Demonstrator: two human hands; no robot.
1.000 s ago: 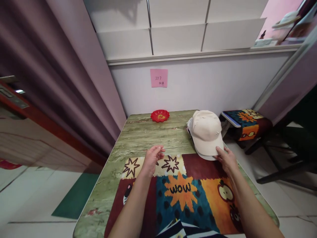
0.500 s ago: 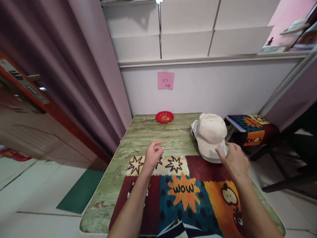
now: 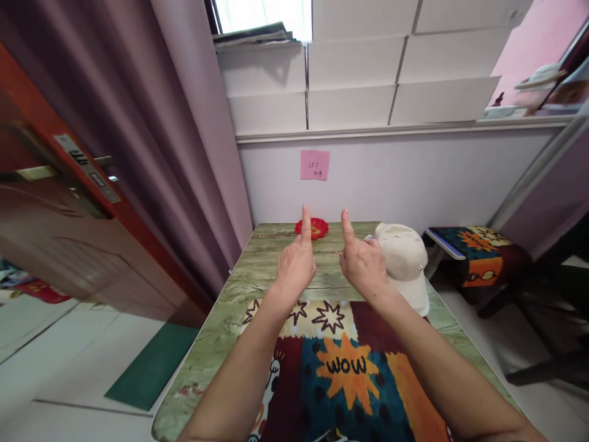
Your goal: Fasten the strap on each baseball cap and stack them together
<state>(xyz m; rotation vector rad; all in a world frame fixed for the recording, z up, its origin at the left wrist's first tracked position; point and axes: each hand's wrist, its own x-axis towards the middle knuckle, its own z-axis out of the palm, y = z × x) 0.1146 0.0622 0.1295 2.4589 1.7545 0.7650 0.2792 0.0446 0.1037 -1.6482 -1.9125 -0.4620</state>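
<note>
Above the table, my left hand [image 3: 296, 263] is raised with its index finger stretched straight up and the other fingers curled. It holds nothing, and its fingertip overlaps the view of a red scalloped dish [image 3: 319, 229] at the back edge. My right hand [image 3: 363, 263] makes the same shape a short way to the right, index finger up, with nothing in it. Just beyond and right of it sits a cream baseball cap [image 3: 401, 250], its brim towards me and partly hidden by my wrist. A patterned cloth with "WOW" [image 3: 347, 368] lies below my forearms.
The table [image 3: 184, 374] has a green wood-look top. A pink note [image 3: 315, 165] is stuck on the wall behind. An open wooden door [image 3: 92, 245] and a purple curtain [image 3: 193, 123] flank the left; a cloth-covered stool [image 3: 483, 248] is at the right.
My right hand has left the cap's brim and moved left and up. My left hand has risen, its index finger now straight. The camera view has tilted upwards slightly.
</note>
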